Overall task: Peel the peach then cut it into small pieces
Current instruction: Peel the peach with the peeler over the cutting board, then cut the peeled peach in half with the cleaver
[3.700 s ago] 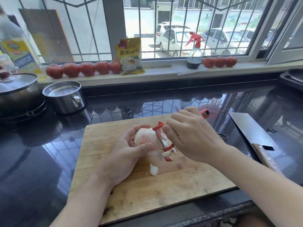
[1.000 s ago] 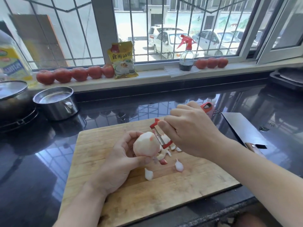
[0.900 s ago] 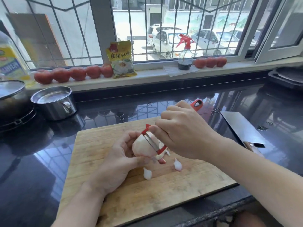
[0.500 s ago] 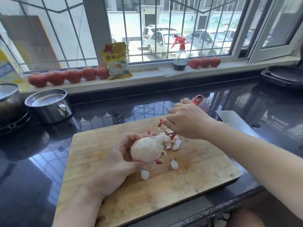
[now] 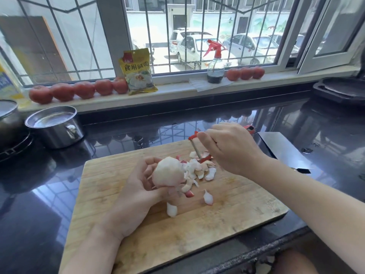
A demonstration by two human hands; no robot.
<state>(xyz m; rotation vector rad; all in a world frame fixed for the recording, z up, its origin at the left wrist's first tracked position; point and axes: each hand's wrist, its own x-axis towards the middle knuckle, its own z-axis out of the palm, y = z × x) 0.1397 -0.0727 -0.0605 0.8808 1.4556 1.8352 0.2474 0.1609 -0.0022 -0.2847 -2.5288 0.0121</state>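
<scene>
Peeled peach (image 5: 168, 173) held over the cutting board (image 5: 126, 196)

It is cupped in the left hand's (image 5: 136, 196) curled fingers near the board's middle; beyond the peel heap (image 5: 199, 169), the peeler (image 5: 197, 148) is gripped by the right hand (image 5: 231, 149), blade tilted downward.

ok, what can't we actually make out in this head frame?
- Far side of the pale peeled peach: hidden by the left hand and the fruit itself, so leftover skin can't be ruled out.
- Red-handled peeler: handle covered by the right hand.
- Steel cleaver: handle behind the right forearm.
</scene>
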